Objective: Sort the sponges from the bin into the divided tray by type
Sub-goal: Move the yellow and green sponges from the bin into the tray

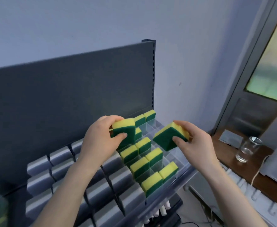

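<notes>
My left hand [98,141] grips a yellow-and-green sponge [124,131] upright above the far part of the clear divided tray [181,173]. My right hand [195,141] pinches a second yellow-and-green sponge [169,135], tilted, green side toward me, above the tray's right half. Several yellow-and-green sponges [140,166] stand on edge in the tray's right compartments. Several grey sponges [100,194] fill the compartments on the left. No bin is in view.
A dark shelf back panel [69,89] rises behind the tray. At the right, a wooden sill [265,181] carries a drinking glass [248,149] and a cord. A door with a glass pane [272,63] stands at the far right.
</notes>
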The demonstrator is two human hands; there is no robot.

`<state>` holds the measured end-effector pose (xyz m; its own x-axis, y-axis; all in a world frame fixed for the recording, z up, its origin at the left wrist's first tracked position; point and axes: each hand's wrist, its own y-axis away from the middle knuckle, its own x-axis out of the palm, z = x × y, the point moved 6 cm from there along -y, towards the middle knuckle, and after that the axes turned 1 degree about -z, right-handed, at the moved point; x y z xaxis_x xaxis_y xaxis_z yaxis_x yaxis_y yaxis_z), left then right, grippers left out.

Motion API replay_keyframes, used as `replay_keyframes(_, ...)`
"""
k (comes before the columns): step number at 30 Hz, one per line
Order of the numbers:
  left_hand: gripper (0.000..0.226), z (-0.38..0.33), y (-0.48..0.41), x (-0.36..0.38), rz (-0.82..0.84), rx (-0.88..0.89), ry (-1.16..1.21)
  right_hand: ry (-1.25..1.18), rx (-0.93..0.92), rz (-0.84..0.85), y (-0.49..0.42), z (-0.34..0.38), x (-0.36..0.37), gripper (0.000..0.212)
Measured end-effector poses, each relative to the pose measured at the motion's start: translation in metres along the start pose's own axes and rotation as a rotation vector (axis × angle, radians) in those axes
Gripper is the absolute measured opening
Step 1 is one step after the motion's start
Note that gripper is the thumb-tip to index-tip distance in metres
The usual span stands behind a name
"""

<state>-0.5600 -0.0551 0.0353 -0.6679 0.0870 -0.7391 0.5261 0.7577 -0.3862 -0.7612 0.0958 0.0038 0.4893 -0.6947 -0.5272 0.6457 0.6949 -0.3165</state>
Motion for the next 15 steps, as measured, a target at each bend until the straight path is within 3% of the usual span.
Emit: replay_keyframes(15, 0.032, 0.001, -0.065, 0.046, 0.031, -0.075, -0.074, -0.010, -0.017, 0.136, -0.095, -0.037, 0.028, 0.040)
